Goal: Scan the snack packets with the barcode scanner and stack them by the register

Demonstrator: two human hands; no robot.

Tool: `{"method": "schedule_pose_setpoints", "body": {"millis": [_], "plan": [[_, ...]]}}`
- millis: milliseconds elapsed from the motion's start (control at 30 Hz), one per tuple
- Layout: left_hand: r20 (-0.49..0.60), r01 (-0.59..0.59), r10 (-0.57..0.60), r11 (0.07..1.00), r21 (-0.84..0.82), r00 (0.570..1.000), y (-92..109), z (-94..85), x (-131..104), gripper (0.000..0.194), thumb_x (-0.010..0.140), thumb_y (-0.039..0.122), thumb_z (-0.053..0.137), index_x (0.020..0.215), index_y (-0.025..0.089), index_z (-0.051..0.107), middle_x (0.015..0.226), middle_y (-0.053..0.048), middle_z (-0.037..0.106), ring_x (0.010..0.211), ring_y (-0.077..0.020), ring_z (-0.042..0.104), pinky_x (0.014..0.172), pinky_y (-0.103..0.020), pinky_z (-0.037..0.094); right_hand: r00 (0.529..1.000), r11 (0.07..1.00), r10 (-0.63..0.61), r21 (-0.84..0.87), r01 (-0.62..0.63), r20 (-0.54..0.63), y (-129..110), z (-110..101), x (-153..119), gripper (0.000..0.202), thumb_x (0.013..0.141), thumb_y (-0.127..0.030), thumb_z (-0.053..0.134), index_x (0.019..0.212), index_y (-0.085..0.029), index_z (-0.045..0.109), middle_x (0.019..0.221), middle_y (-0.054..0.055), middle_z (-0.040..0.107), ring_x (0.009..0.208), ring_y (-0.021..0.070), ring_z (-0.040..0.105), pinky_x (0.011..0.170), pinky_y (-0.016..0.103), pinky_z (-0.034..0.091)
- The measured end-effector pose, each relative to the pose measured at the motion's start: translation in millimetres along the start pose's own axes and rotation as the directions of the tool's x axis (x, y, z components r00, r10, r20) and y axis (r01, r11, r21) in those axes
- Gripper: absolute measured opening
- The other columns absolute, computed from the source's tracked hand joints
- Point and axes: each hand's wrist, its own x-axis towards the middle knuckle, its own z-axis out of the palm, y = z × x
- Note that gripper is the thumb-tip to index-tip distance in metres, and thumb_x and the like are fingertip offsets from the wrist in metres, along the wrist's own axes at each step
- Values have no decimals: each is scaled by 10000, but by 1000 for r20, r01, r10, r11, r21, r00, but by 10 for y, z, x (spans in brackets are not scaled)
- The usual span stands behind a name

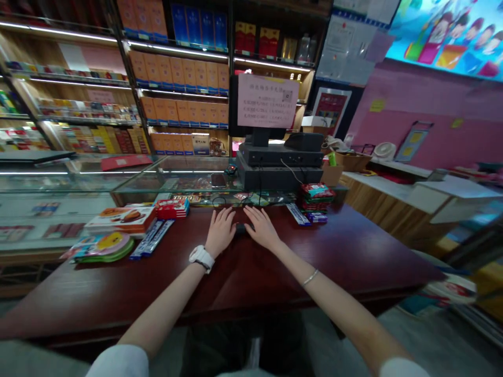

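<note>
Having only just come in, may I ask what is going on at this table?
A person has both bare hands palms down, seemingly resting on a glossy dark-red table. A small black object lies between the left hand and the right hand; whether the thumbs touch it is unclear. Neither hand appears to grip anything. Long blue-and-white packets lie to the left, and a stack of red-and-green packets stands to the right.
</note>
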Motion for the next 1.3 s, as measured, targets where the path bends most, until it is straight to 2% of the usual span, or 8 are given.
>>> {"method": "schedule_pose_setpoints", "body": {"millis": [167,367,500,633,767,967,1133,1300], "plan": [[-17,131,-130,987,93,991,-452,-187,-404,452,910,252,437,1357,218,499,1479,-79,479,1402,-256,387,1213,-502,210,991,988,-136,83,134,18,-471,190,217,553,945,-282,431,1489,-210,368,1556,49,375,1436,212,326,1209,447,182],[-39,278,-276,942,190,960,-866,-368,-842,464,915,261,409,1362,167,490,1476,-110,479,1392,-277,393,1191,-519,240,963,952,-266,170,254,50,-1016,485,451,566,935,-247,435,1494,-214,358,1557,46,374,1431,218,336,1209,457,185],[-82,367,-358,899,241,930,-1130,-455,-1014,462,908,257,413,1351,163,505,1452,-122,505,1357,-287,435,1177,-541,247,938,923,-340,215,319,67,-1329,694,596,567,924,-221,441,1485,-186,374,1553,60,380,1425,227,346,1208,463,190],[-128,484,-467,831,274,875,-1356,-505,-1115,461,895,252,427,1332,147,530,1426,-118,537,1340,-305,449,1171,-537,253,921,902,-382,247,354,76,-1580,899,729,570,916,-207,446,1482,-206,379,1538,62,407,1414,227,363,1201,476,205],[-131,548,-534,789,280,835,-1454,-516,-1191,471,888,249,435,1339,156,536,1430,-112,536,1345,-303,441,1175,-522,247,911,904,-387,253,344,144,-1779,1133,876,565,916,-204,452,1477,-192,387,1541,74,401,1416,230,362,1198,479,211],[-115,613,-606,747,256,787,-1456,-504,-1229,486,887,262,450,1357,167,533,1457,-106,510,1370,-315,402,1180,-532,238,896,910,-388,244,335,215,-1988,1472,1082,571,902,-144,411,1471,-190,401,1531,80,416,1409,212,374,1193,469,222],[-103,650,-647,720,243,755,-1495,-436,-1242,478,894,259,441,1354,171,536,1452,-91,516,1365,-297,412,1207,-511,193,900,915,-371,257,311,231,-1990,1687,1250,620,873,-73,346,1472,-221,408,1526,52,426,1394,213,400,1180,480,251],[-84,654,-656,718,237,750,-1537,-387,-1275,448,903,252,439,1330,186,559,1443,-93,525,1358,-295,423,1193,-522,222,896,912,-375,265,312,238,-1909,1848,1365,614,892,-84,321,1483,-236,393,1517,53,439,1398,215,399,1150,478,312]]}}
